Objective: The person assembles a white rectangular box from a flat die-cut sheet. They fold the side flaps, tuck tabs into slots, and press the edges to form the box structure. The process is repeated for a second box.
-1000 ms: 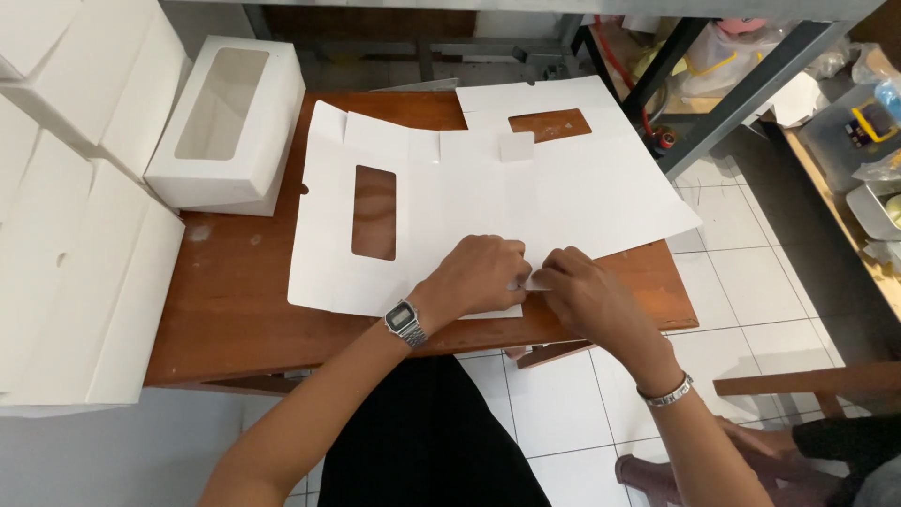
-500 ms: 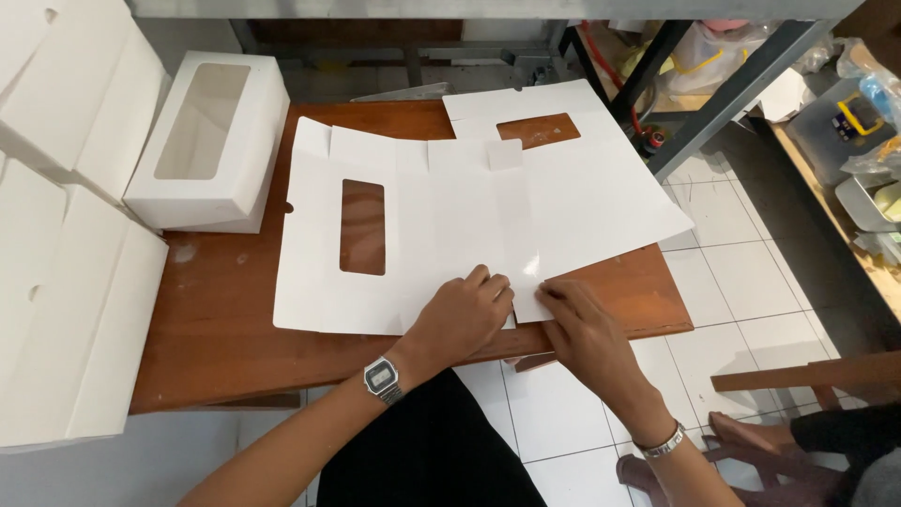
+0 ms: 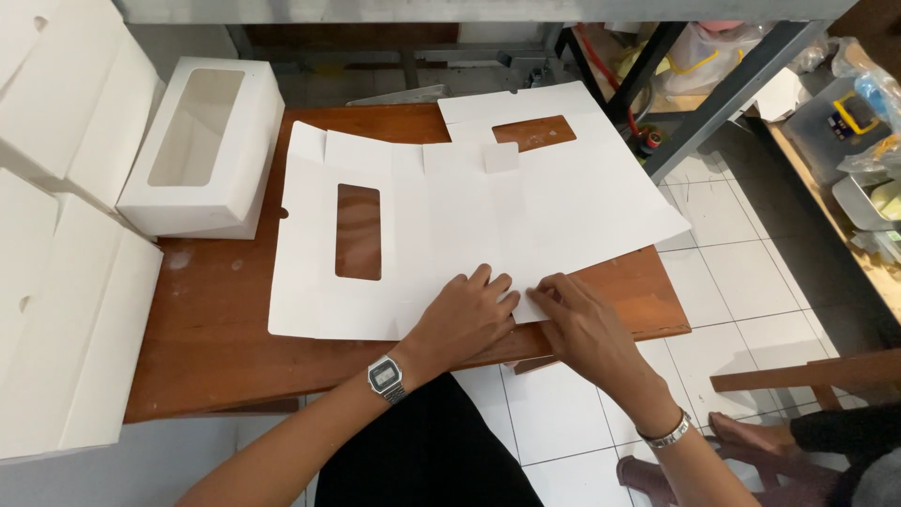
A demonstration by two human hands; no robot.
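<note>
Wooden table over white floor tiles carries a flat white die-cut box blank with a rectangular window cutout. Left hand lies palm-down, fingers spread, pressing its near edge; right hand pinches a flap beside it. Thin card looks light, stiff, easily creased, best held by edges. An assembled window box stands at left, beside stacked white boxes.

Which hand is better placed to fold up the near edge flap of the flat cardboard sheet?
Probably the right hand: its fingertips pinch the cardboard sheet at its near edge, while the left hand lies flat, pressing it down.
</note>
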